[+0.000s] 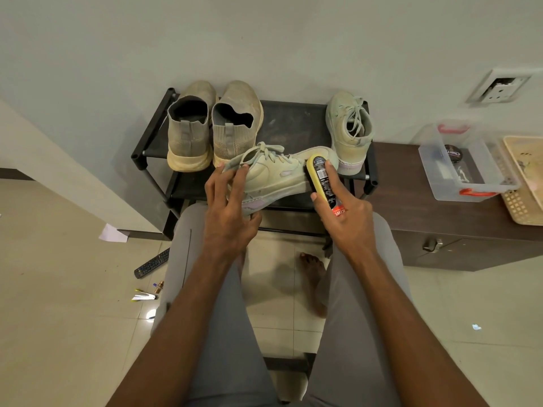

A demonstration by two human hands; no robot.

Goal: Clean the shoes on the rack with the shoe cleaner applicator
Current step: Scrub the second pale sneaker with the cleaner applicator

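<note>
My left hand (229,207) grips the heel end of a pale green lace-up sneaker (274,174), held on its side in front of the black shoe rack (291,124). In my right hand (345,214) is the yellow and black shoe cleaner applicator (321,179), its underside pressed against the sneaker's toe side. The matching pale green sneaker (348,133) stands on the rack's right end. A pair of dusty beige slip-on shoes (214,127) sits at the rack's left, heels toward me.
A dark wooden cabinet (446,227) to the right carries a clear plastic box (464,163) with a polish tin and a cream basket (526,180). A remote control (151,262), pens and paper scraps lie on the tiled floor at left. My knees are just below the rack.
</note>
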